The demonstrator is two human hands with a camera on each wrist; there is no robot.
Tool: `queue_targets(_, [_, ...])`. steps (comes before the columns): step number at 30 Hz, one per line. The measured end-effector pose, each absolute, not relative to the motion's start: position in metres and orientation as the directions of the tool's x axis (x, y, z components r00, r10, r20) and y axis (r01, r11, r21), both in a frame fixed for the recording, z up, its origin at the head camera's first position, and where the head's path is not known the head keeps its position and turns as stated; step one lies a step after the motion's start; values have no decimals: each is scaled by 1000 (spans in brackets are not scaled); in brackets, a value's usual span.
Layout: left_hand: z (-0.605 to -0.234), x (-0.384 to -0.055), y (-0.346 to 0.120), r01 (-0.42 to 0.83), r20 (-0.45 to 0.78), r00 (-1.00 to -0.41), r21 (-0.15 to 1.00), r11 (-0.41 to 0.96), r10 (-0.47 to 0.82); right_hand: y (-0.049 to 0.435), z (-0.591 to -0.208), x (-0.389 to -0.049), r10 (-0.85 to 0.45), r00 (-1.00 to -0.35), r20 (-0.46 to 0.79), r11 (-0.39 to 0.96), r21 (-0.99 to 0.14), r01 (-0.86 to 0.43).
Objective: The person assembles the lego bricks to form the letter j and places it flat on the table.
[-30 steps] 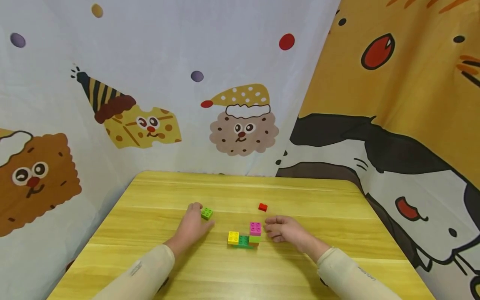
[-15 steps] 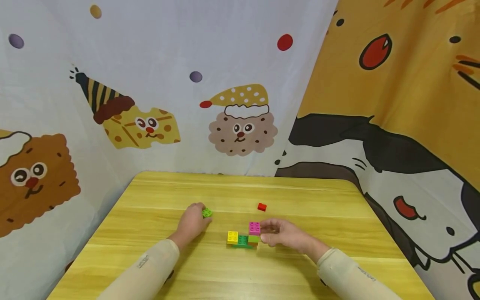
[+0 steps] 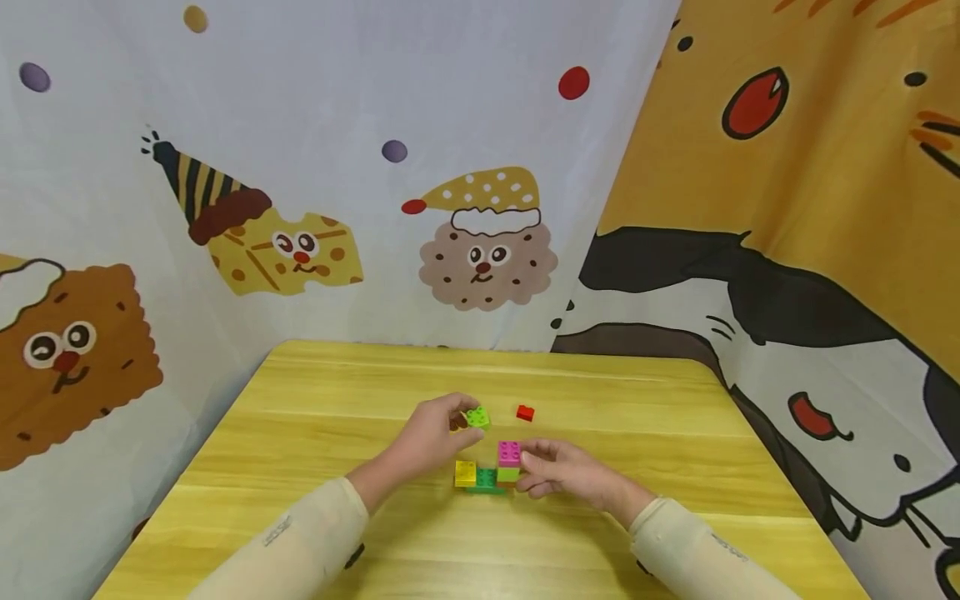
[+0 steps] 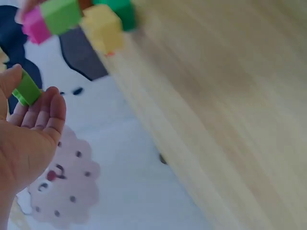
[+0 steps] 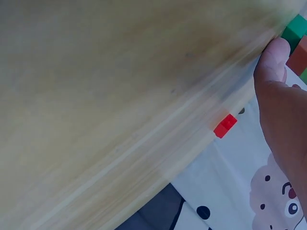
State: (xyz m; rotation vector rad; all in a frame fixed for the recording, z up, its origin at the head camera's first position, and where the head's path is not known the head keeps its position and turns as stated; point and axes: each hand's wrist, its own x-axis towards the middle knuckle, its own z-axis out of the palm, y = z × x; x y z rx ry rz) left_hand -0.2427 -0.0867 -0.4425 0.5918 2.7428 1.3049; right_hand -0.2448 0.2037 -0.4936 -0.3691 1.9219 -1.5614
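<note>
My left hand (image 3: 431, 429) pinches a light green toy brick (image 3: 477, 417) between thumb and fingers, raised over the table behind the built bricks. The same green brick (image 4: 27, 89) shows in the left wrist view. On the table is a small joined brick build: a yellow brick (image 3: 466, 473) on the left, dark green brick (image 3: 487, 478) in the middle, and a pink brick (image 3: 509, 453) atop a light green one on the right. My right hand (image 3: 570, 471) grips this build at its right end, its thumb (image 5: 274, 57) beside the lower bricks in the right wrist view.
A red brick (image 3: 526, 413) lies alone on the wooden table (image 3: 337, 375), beyond my right hand. Curtains with cartoon prints (image 3: 322, 167) hang behind the table and along its sides.
My left hand has taken hold of the light green brick, lifted it and carried it right toward the build. My right hand has moved left and closed on the build's right end.
</note>
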Motion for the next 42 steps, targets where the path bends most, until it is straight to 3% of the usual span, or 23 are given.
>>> queue_targets(13, [-443,-231,-54,474,170,-844,681,558,509,201,-494,-241,-593,-751,-290,175,-957,232])
queue_targets(28, [-445,-229,-46,533,211,-814,641,552,541,186,-477,-234,-550,-756,-355,185,-934,304])
queue_targets(36, [-446,-227,-47,513,206,-825,665,543,526,176,-473,-229,-497,-792,-355,185,-935,304])
queue_targets(42, [-453,-224,-55,457,132,-848,671,583,513,173,-471,-228,-482,-804,-348,182,-937,297])
